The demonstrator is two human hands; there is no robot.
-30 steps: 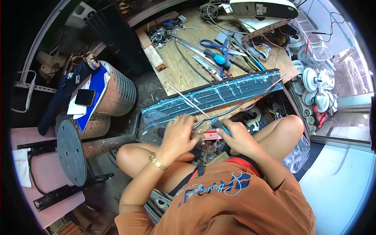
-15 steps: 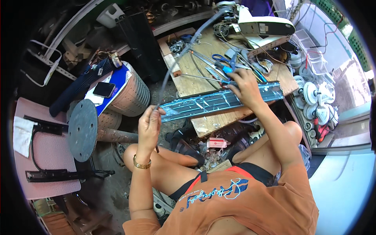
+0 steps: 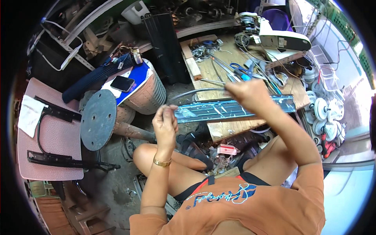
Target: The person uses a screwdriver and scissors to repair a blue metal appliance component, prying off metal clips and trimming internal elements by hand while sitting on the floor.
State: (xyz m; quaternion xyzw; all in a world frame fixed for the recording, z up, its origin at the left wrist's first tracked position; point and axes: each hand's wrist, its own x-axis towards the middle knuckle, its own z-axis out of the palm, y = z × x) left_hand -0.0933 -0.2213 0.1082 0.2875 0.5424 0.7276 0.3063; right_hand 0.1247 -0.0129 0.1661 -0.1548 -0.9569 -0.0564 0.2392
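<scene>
A dark grey flexible cord [image 3: 199, 90] arcs between my hands, above the table's near left corner. Its one end is pinched in my left hand [image 3: 164, 119], which is closed beside the left end of a long dark ribbed panel [image 3: 235, 109]. My right hand [image 3: 246, 94] is closed where the cord's other end reaches it, over the panel; its fingertips are partly hidden. The panel lies along the front of the wooden table [image 3: 223, 131], scuffed with pale streaks. Behind the right hand a thin metal shaft [image 3: 212, 81] rests on the table, its other end covered.
Blue-handled scissors [image 3: 237, 66] and other tools lie behind the panel. A round-topped metal stool [image 3: 98, 119] and a pink chair [image 3: 55, 137] stand at left. A phone [image 3: 122, 83] rests on a perforated drum [image 3: 147, 92]. White plastic wheels [image 3: 321, 111] are piled at right.
My right hand has left the blue-handled tool by the panel and now grips the cord. The cord, which rose high toward the back, has come down into a low arc. The view has shifted left.
</scene>
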